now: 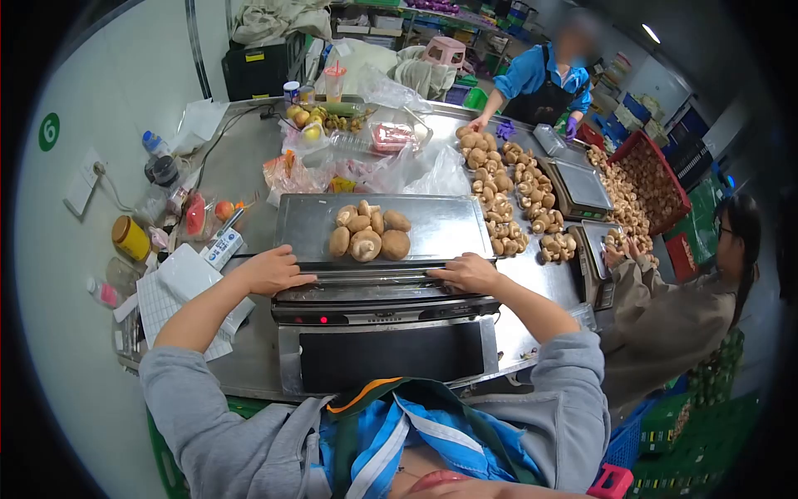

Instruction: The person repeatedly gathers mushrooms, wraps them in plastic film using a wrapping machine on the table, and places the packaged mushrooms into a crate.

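Observation:
In the head view, a film-wrapping machine (pixel 382 318) with a lit red light stands in front of me. My left hand (pixel 273 271) is at the left end of its roller slot, fingers closed on the edge of the clear plastic film (pixel 374 281). At the right end, my right hand (pixel 467 273) pinches the film's other side, fingers bent. Just beyond my hands, several brown shiitake mushrooms (pixel 366 245) lie grouped on the machine's metal top (pixel 449 229). Whether a tray lies under them is hidden.
Heaps of shiitake (pixel 490 179) cover the table's right side, beside scales (pixel 582 183) and a red crate (pixel 657 179). Two co-workers handle mushrooms there. Plastic bags (pixel 440 175) and fruit (pixel 307 121) lie behind the machine. Papers (pixel 187 274) and a yellow jar (pixel 130 237) are at left.

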Demonstrator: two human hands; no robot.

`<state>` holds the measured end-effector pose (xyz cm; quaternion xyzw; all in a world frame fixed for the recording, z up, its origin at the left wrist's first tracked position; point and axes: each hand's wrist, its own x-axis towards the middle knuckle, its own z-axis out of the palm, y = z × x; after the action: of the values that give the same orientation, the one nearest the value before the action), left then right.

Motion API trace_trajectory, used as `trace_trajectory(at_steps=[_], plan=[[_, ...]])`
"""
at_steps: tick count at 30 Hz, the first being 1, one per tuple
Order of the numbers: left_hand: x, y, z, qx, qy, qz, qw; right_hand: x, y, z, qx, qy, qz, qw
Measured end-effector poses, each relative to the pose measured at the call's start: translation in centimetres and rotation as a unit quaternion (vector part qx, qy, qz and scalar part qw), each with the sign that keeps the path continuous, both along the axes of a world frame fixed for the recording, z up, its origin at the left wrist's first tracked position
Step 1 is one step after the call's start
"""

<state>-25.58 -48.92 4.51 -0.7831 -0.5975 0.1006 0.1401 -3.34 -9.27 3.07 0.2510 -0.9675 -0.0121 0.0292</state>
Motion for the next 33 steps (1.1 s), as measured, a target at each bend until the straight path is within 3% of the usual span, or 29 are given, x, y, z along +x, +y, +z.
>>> trace_trajectory(at_steps=[2, 3, 5, 9, 11, 13, 14, 15, 16, 17, 18, 20, 22, 23, 24, 25, 26, 28, 29, 30, 31, 32, 33], plan=[[0.6, -0.9, -0.3, 0.010, -0.037, 0.028, 0.999, -0.5, -1.3, -2.0, -0.069, 0.066, 0.014, 0.995], [0.6, -1.1, -0.1, 0.021, -0.071, 0.060, 0.995, -0.5, -2.3, -2.4, -0.159, 0.099, -0.018, 0.982], [0.9, 0.4, -0.6, 0.036, -0.067, 0.051, 0.996, -0.6, -2.5, -3.0, -0.205, 0.126, -0.055, 0.969], [0.7, 2.0, -4.3, 0.100, -0.085, 0.038, 0.991, -0.2, -2.6, -2.9, -0.234, 0.090, -0.078, 0.965], [2.7, 0.7, -3.8, 0.159, -0.224, 0.162, 0.948, 1.9, -3.5, -0.8, -0.192, 0.026, -0.185, 0.964], [6.2, -0.9, -3.2, 0.306, -0.368, 0.257, 0.839, 5.6, -4.5, 0.0, -0.250, -0.043, -0.295, 0.921], [7.2, -0.8, -1.2, 0.348, -0.476, 0.257, 0.766, 5.7, -4.7, 2.5, -0.385, -0.080, -0.312, 0.865], [7.0, -0.3, 1.5, 0.332, -0.624, 0.311, 0.635, 5.8, -4.8, 4.2, -0.512, -0.120, -0.320, 0.788], [7.1, 0.2, 3.9, 0.291, -0.752, 0.357, 0.473, 4.1, -3.1, 4.6, -0.628, -0.019, -0.217, 0.747], [6.2, 2.0, 6.3, 0.354, -0.818, 0.224, 0.395, 1.9, -4.5, 8.9, -0.738, 0.067, -0.192, 0.643], [4.2, 4.3, 7.5, 0.432, -0.810, 0.105, 0.382, -0.7, -5.1, 11.7, -0.753, 0.139, -0.184, 0.617], [0.5, 10.6, 9.9, 0.590, -0.711, 0.182, 0.336, -8.2, -4.0, 11.9, -0.845, 0.144, -0.140, 0.496], [-5.2, 14.4, 4.1, 0.548, -0.598, 0.260, 0.524, -16.4, -1.8, 5.9, -0.790, 0.153, -0.156, 0.573], [-6.8, 15.0, 0.7, 0.450, -0.498, 0.333, 0.662, -18.0, -1.7, 3.4, -0.711, 0.118, -0.201, 0.663], [-7.7, 15.0, -3.0, 0.336, -0.376, 0.389, 0.771, -20.4, 0.0, -3.0, -0.642, 0.024, -0.232, 0.731], [-8.1, 14.7, -6.7, 0.222, -0.411, 0.356, 0.809, -18.2, -1.6, -1.9, -0.380, -0.012, -0.333, 0.863], [-8.3, 14.7, -9.4, 0.325, -0.432, 0.237, 0.807, -18.3, -0.7, -5.7, -0.380, 0.014, -0.199, 0.903], [-8.0, 13.3, -8.9, 0.286, -0.317, 0.244, 0.871, -17.3, -0.4, -6.1, -0.299, 0.210, -0.102, 0.925], [-7.7, 12.8, -8.5, 0.279, -0.324, 0.239, 0.872, -16.3, -0.4, -6.2, -0.234, 0.267, -0.069, 0.932], [-7.2, 11.9, -8.2, 0.242, -0.407, 0.253, 0.844, -14.7, -1.0, -5.6, -0.237, 0.259, -0.080, 0.933], [-6.8, 11.4, -7.4, 0.204, -0.481, 0.264, 0.810, -13.2, -1.8, -4.0, -0.371, 0.095, -0.158, 0.910], [-6.1, 11.0, -6.7, 0.201, -0.483, 0.259, 0.812, -12.3, -1.9, -3.2, -0.485, -0.069, -0.223, 0.843], [-4.8, 10.5, -6.1, 0.182, -0.586, 0.303, 0.729, -11.5, -2.0, -4.1, -0.533, -0.084, -0.227, 0.811]])
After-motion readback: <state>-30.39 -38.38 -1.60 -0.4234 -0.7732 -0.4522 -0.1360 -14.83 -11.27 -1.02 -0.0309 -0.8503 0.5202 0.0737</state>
